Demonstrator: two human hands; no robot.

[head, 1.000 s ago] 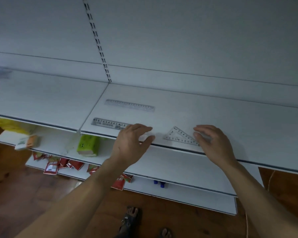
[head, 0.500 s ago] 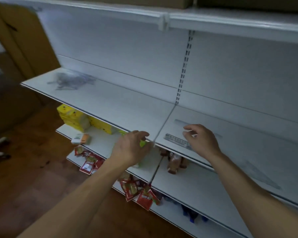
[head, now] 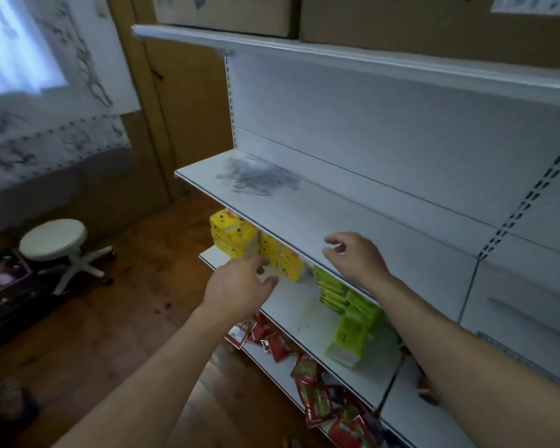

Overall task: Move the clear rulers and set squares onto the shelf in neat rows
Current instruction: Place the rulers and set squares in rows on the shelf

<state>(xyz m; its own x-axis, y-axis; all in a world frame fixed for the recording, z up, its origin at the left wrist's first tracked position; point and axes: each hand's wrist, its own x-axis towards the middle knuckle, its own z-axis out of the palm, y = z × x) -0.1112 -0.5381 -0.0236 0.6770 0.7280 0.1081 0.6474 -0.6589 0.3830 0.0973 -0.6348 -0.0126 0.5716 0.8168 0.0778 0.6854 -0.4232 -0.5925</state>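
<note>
Head view: the left hand (head: 240, 286) hangs just in front of the shelf (head: 304, 215) edge, fingers loosely curled, holding nothing. The right hand (head: 356, 260) hovers over the shelf's near edge, relaxed and empty. A blurred ruler pile (head: 256, 177) lies at the shelf's far left. At far right lies a single ruler (head: 511, 354). Yellow packs (head: 236, 237) and green packs (head: 346, 299) stand on the level below.
</note>
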